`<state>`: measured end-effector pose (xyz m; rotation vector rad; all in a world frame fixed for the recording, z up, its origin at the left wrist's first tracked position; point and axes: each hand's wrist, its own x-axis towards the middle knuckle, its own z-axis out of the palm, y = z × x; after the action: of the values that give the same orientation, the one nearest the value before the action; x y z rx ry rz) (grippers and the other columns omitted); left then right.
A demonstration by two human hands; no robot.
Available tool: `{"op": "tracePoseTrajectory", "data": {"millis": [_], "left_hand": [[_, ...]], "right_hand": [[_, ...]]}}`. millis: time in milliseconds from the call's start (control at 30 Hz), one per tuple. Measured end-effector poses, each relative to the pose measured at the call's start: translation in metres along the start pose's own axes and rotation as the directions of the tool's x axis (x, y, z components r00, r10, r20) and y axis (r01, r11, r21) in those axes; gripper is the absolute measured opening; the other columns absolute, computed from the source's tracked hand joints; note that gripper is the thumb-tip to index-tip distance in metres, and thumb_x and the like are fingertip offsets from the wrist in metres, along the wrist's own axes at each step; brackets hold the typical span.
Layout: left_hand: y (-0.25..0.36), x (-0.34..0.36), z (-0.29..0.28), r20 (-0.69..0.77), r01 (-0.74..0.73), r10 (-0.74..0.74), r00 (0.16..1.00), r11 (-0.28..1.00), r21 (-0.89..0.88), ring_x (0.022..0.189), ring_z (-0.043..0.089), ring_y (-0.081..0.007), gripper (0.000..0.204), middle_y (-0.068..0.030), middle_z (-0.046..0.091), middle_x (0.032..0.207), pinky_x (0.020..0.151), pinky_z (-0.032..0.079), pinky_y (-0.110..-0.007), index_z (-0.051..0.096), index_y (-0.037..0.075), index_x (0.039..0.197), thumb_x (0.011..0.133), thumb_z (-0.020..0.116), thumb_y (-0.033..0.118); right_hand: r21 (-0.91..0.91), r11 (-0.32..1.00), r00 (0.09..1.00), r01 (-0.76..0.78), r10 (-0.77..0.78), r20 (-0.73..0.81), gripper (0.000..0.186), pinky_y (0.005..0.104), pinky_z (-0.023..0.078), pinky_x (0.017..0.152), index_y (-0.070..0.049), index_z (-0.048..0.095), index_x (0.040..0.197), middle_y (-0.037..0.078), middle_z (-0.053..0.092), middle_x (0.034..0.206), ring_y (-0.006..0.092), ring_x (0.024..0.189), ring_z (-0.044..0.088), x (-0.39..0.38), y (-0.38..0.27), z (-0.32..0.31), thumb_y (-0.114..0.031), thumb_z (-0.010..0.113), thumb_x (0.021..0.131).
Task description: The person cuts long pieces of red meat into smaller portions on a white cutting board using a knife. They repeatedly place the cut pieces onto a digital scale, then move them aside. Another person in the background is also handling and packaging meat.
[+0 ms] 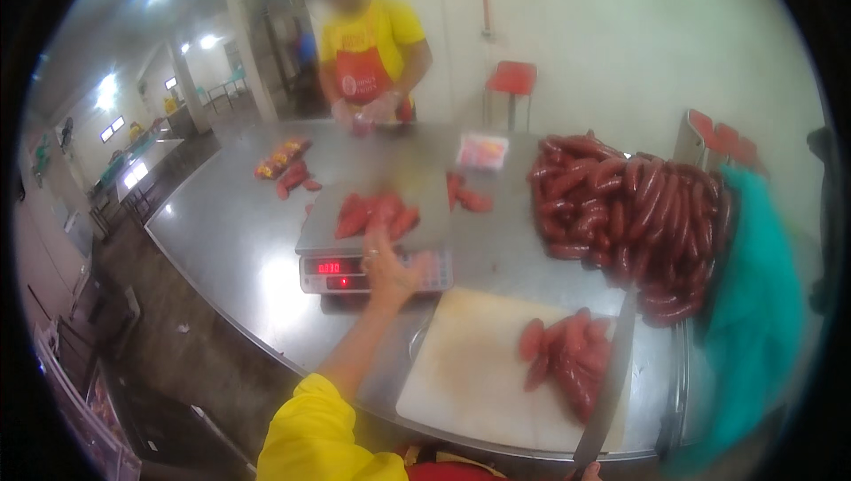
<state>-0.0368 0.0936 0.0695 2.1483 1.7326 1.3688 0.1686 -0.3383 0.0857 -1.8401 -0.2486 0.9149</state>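
My left hand (390, 270) reaches over the front of a digital scale (310, 277). Its fingers stretch toward cut red sausage pieces (352, 217) on the metal platform and touch the nearest one; the thumb, blurred, is spread to the right. Low in the view, my right hand (591, 472) grips a long knife (610, 392), its blade pointing away from me; only a small part of this hand shows. Left of the blade, a bunch of sausages (578, 366) with cut ends lies on a white cutting board (461, 383).
A large heap of linked sausages (625, 215) covers the table's right side, beside a green cloth (758, 259). More cut pieces (470, 197) and a printed packet (482, 151) lie beyond the scale. Across the steel table (239, 250), a gloved co-worker (372, 46) handles something small.
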Motion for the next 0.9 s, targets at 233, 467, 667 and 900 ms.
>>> {"op": "tracePoseTrajectory", "data": {"millis": [233,467,667,900], "left_hand": [[-0.013,0.055,0.033,0.188,-0.151,0.084,0.979,0.914,0.376,0.140,0.003,-0.0462,0.101,-0.0257,0.010,0.152,0.110,0.006,-0.061,0.024,0.007,0.145,0.072,0.067,0.061],[-0.069,0.122,0.054,0.267,-0.105,-0.050,0.962,0.838,0.535,0.135,0.021,-0.0486,0.064,-0.0258,0.037,0.141,0.107,0.006,-0.066,0.041,0.014,0.139,0.086,0.052,0.048],[-0.071,0.142,0.029,0.287,-0.235,0.122,0.950,0.885,0.402,0.123,0.042,-0.0382,0.060,-0.0212,0.054,0.123,0.098,0.026,-0.063,0.059,0.006,0.116,0.079,0.058,0.053],[-0.008,0.093,0.004,0.339,-0.310,0.397,0.853,0.907,-0.283,0.108,0.057,-0.0349,0.037,-0.0224,0.061,0.112,0.094,0.042,-0.043,0.058,-0.003,0.112,0.086,0.062,0.024]], "right_hand": [[-0.197,0.979,0.999,0.045,-0.042,0.023,0.045,0.0362,0.037,0.046,-0.006,0.054,0.075,0.006,0.049,0.055,0.0184,0.049,0.047,-0.004,-0.014,0.046,-0.041,0.037,0.099],[-0.252,0.955,0.988,0.155,-0.147,0.049,0.032,0.0391,0.040,0.052,-0.006,0.054,0.097,0.008,0.048,0.061,0.0223,0.053,0.048,-0.003,-0.017,0.134,-0.033,0.036,0.099],[0.102,0.985,0.990,0.140,-0.138,-0.022,0.043,0.0246,0.039,0.044,-0.002,0.060,0.080,0.003,0.054,0.058,0.0108,0.046,0.050,-0.015,-0.008,0.178,-0.037,0.044,0.098],[0.121,0.987,0.915,0.108,-0.051,-0.401,0.041,0.0258,0.040,0.051,-0.001,0.063,0.084,0.000,0.053,0.060,0.0070,0.056,0.048,-0.028,-0.024,0.139,-0.041,0.058,0.091]]}}
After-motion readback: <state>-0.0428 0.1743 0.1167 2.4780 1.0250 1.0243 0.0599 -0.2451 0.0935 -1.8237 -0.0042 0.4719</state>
